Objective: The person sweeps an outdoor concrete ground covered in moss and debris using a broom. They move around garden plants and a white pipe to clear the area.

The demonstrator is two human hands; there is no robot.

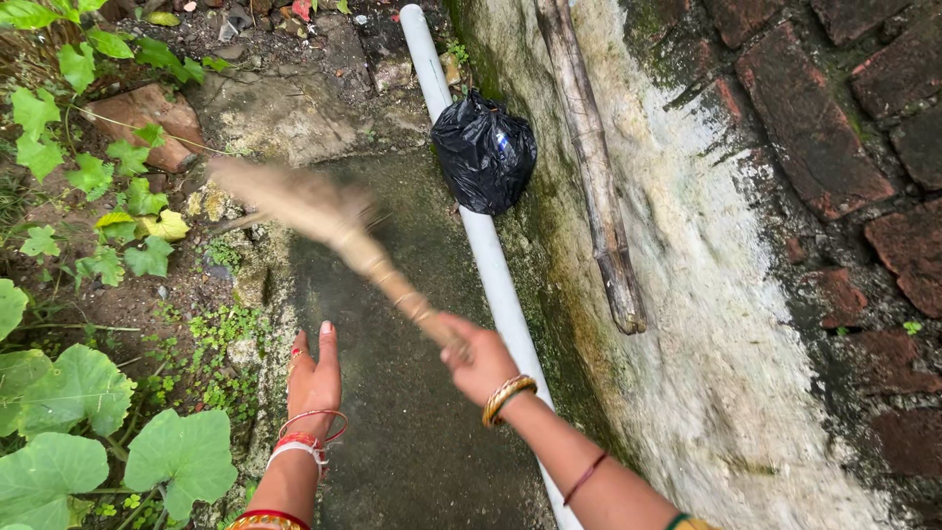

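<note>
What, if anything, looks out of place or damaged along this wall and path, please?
A tied black plastic bag sits on the white pipe against the wall, whose plaster has flaked off bare bricks. The broom in the right hand is only motion-blurred.

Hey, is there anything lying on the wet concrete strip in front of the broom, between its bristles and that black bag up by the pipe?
Nothing visible does. The right hand holds the broom, blurred over the strip's left edge. The concrete strip looks bare up to the black bag, which sits on the white pipe. The left hand is flat and holds nothing.
</note>
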